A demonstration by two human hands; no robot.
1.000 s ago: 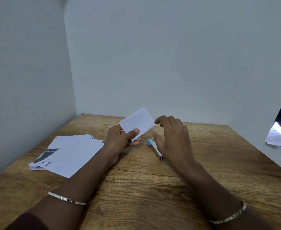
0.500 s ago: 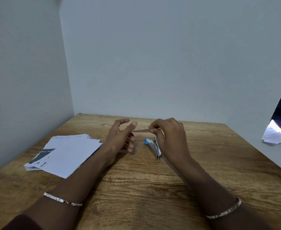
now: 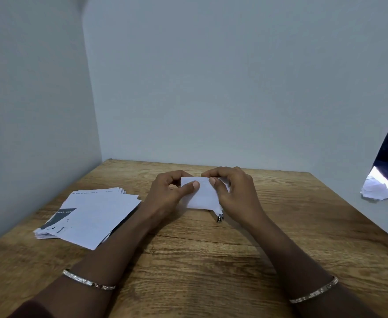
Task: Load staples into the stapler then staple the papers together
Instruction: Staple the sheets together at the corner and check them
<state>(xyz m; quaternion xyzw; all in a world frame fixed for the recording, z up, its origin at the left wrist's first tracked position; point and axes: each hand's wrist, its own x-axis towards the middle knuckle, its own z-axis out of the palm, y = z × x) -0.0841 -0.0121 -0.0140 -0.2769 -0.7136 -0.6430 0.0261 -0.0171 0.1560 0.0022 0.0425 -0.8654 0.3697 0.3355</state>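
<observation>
Both hands hold the small white paper slip (image 3: 201,195) above the brown wood-grain counter (image 3: 211,260), at frame centre. Your left hand (image 3: 169,195) pinches the slip's left edge, thumb on the near face and fingers curled behind. Your right hand (image 3: 233,190) pinches the upper right corner in the same manner. Neither hand is free.

The slip faces you, with its long axis running left to right. Two small dark marks sit near its top edge, between the thumbs. They may be staples, but they are too small to confirm.

The small stapler (image 3: 219,217) lies on the counter just below the slip. Only its metal end shows, just beside the heel of your right hand. The visible part runs diagonally and points toward the lower right of the frame; the remainder is hidden behind the slip. Your right hand is the nearer one, so reach for the stapler with it and keep the slip in the left.

The stack of white printed sheets (image 3: 92,216) lies at centre left, slightly fanned, just beside your left forearm.
</observation>
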